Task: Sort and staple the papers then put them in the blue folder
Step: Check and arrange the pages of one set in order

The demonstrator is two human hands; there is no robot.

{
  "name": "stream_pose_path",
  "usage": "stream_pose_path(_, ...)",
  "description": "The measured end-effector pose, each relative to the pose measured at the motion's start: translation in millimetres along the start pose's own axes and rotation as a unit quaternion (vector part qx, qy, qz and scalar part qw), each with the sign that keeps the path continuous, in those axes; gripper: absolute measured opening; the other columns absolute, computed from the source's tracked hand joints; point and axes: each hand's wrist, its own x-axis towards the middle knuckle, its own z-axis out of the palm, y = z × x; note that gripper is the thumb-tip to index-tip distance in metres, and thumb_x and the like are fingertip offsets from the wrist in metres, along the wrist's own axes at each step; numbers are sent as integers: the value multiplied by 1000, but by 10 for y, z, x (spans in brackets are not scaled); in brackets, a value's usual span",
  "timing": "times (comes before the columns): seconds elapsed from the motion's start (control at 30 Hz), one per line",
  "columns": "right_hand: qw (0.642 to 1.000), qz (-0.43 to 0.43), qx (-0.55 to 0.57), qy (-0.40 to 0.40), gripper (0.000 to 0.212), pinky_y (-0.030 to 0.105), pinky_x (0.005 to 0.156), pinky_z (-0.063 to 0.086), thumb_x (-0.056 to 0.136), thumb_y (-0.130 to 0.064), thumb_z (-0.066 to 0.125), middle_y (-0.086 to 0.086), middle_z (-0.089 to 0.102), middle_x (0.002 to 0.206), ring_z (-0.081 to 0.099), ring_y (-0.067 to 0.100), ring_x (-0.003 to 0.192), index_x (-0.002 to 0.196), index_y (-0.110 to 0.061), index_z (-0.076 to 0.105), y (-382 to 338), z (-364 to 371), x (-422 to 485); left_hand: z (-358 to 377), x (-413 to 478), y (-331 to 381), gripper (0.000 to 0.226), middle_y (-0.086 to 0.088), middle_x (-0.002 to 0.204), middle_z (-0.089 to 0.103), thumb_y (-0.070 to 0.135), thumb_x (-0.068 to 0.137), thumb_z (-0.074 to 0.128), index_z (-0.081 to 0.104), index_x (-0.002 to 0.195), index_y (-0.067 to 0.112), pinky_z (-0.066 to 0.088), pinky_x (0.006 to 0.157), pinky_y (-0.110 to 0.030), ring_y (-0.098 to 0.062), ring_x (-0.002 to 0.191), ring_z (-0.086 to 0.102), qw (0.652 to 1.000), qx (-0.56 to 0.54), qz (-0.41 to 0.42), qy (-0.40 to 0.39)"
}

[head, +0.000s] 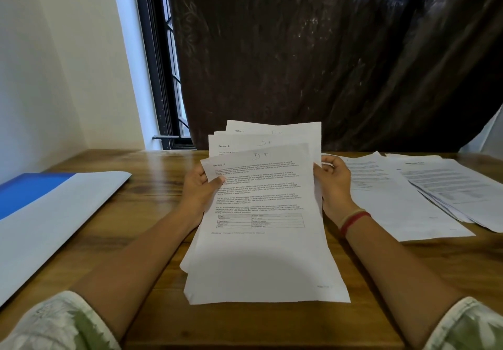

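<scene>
While the left hand (200,186) grips the left edge and the right hand (333,179) grips the right edge, a fanned stack of papers (261,227) stands tilted up over the wooden table (152,205). Far left lies the blue folder (30,189), partly under a white sheet (54,230). More loose papers (424,189) lie spread at the right.

There are two hands, the left hand (200,186) and the right hand (333,181), and one sheaf of papers (261,240) showing three fanned page tops. One blue folder (27,194) lies on one table (152,164). Two more paper piles lie there, a near pile (394,208) and a far pile (457,186).
</scene>
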Motion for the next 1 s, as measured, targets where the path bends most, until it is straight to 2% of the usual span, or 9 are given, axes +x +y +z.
stream_pose_path(0.07,1000,-14,-12,-7,17,24,68,54,90,-22,68,-2,68,95,66,17,84,104,-17,58,-1,-8,1,-20,2,-14,38,-12,117,67,-9,86,61,56,123,-1,60,71,-30,-26,103,67,1000,0,2,4)
stream_pose_path(0.2,999,-36,-15,-31,13,17,61,51,93,-25,63,-8,68,89,66,11,78,101,-16,58,-28,-19,-19,-34,2,-19,37,-14,119,66,-11,87,60,56,122,-1,58,82,-42,-29,106,65,1000,1,-3,4)
stream_pose_path(0.33,997,-18,-15,-75,5,34,73,58,94,-28,61,-6,71,91,69,20,82,95,-23,61,-47,-23,-25,-18,15,-21,38,-16,121,64,-12,87,59,55,124,-2,59,79,-38,-32,108,64,1000,0,-6,13)
stream_pose_path(0.43,994,0,-30,-108,13,46,84,55,95,-31,59,0,72,99,68,28,92,102,-20,63,-72,-30,-26,3,0,-2,40,-17,122,63,-13,87,58,54,125,-3,59,76,-34,-32,109,63,1000,-10,-11,16)
stream_pose_path(0.5,993,12,-34,-116,12,49,88,53,96,-30,58,3,72,100,67,31,94,99,-20,64,-99,-30,-28,10,-19,13,39,-15,121,63,-13,87,57,54,125,-3,59,74,-33,-31,108,63,1000,-14,-12,13)
stream_pose_path(0.6,993,36,-35,-105,11,48,89,51,97,-28,57,5,71,98,65,34,96,93,-20,64,-135,-24,-31,0,-24,8,38,-13,120,65,-10,88,59,56,124,1,60,75,-35,-29,106,65,1000,-7,-17,5)
stream_pose_path(0.8,992,46,-45,-104,17,46,81,49,94,-27,59,7,70,89,61,41,93,79,-21,62,-189,9,-34,-8,-24,4,37,-13,120,65,-10,88,59,57,123,2,59,78,-38,-29,107,65,1000,-9,-18,-2)
stream_pose_path(0.9,993,62,-30,-99,18,43,77,46,93,-27,60,6,70,84,58,38,87,77,-21,62,-213,16,-39,-3,-15,7,37,-11,120,65,-9,88,60,58,122,4,58,82,-41,-29,107,65,1000,-2,-23,2)
stream_pose_path(1.0,992,65,-29,-105,17,42,77,43,91,-29,62,6,69,84,57,36,87,75,-21,62,-229,14,-46,25,-9,23,37,-9,118,66,-8,88,60,57,123,3,59,73,-32,-27,106,65,999,8,-32,21)
